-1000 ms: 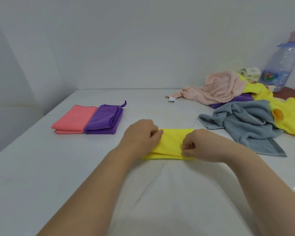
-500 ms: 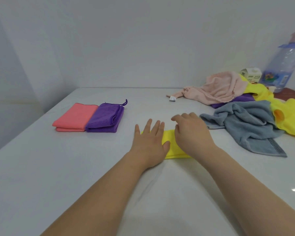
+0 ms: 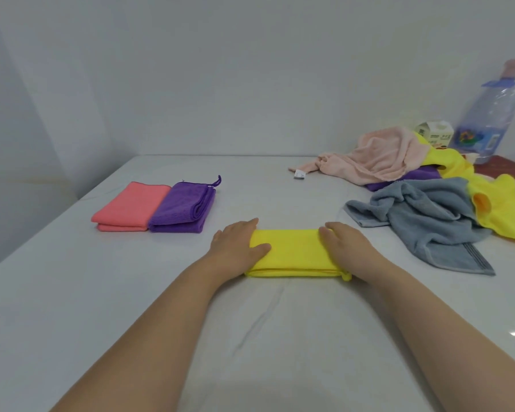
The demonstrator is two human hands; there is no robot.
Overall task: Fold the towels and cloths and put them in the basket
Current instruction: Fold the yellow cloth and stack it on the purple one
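Note:
A folded yellow cloth (image 3: pixel 295 252) lies flat on the white table (image 3: pixel 72 292) in front of me. My left hand (image 3: pixel 238 248) rests flat on its left end, fingers straight. On the right end my right hand (image 3: pixel 344 248) presses down, fingers straight too. Two folded cloths sit side by side at the left: a coral one (image 3: pixel 128 206) and a purple one (image 3: pixel 182 209). An unfolded heap lies at the right: a grey towel (image 3: pixel 422 221), a pink towel (image 3: pixel 378 156), a yellow cloth (image 3: pixel 506 209) and a purple cloth (image 3: pixel 399 178). No basket is in view.
A clear plastic bottle (image 3: pixel 488 114) and a small white carton (image 3: pixel 434 135) stand at the back right by the wall, next to a dark red mat (image 3: pixel 506 169). Walls close the table at the back and left.
The hands pinched the yellow cloth a second ago, then folded it over. Now both lie flat and have spread apart to its two ends.

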